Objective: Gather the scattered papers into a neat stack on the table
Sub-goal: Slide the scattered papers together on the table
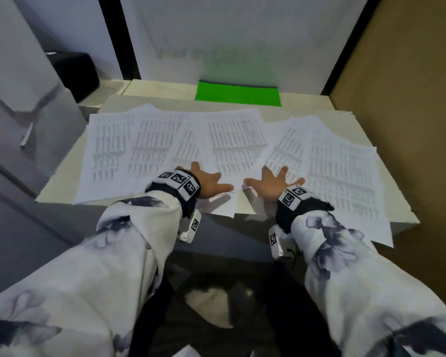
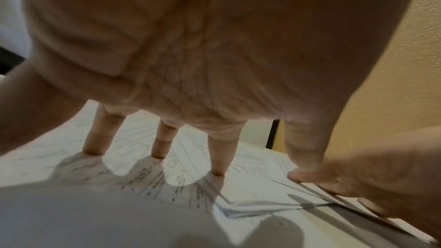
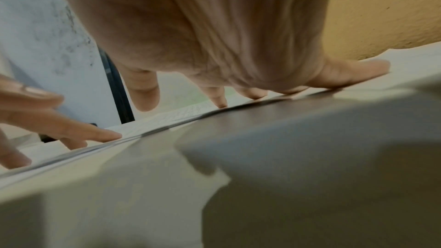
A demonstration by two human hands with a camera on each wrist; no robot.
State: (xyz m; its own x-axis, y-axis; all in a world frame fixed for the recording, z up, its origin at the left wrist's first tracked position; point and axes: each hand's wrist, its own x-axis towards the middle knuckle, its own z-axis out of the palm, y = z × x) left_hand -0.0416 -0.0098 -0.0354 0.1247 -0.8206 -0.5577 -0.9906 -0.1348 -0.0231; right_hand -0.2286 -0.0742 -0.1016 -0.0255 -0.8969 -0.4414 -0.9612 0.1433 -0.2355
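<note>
White papers (image 1: 232, 140) printed with dense rows of text lie fanned, overlapping, across the pale desk (image 1: 366, 130), some overhanging its near edge. Left hand (image 1: 209, 182) and right hand (image 1: 273, 184) press them with straight, spread fingers (image 2: 216, 157), gripping nothing.

A pale counter (image 1: 345, 117) carries overlapping printed papers (image 1: 165, 140) spread across it, with a green sheet (image 1: 237, 95) at its far edge.

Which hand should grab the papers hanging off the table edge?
Probably the right hand. It rests spread on the papers right beside the sheets overhanging the table on that side. The left hand lies farther away, nearer the left sheets.
</note>
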